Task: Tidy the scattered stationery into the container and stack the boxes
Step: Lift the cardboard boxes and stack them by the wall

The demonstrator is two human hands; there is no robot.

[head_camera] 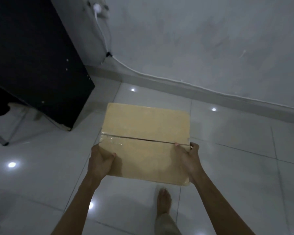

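Cardboard box, tan and closed, is held out in front of the person above the white tiled floor, its top flaps meeting in a seam taped over with clear tape. Both hands are clamped on its near corners. The left hand grips the near left edge, thumb lying on the top face and fingers wrapped under the side. The right hand grips the near right edge, thumb stretched along the top up to the seam, fingers curled round the side.

A bare foot stands on the floor just below the near edge of the box, with a trouser leg behind it. To the left stands a black table, seen from its dark side panel, with a thin metal leg beside it. A grey wall runs behind, with a white cable hanging from a plug and running along the skirting. Whether the box touches anything below it cannot be told.
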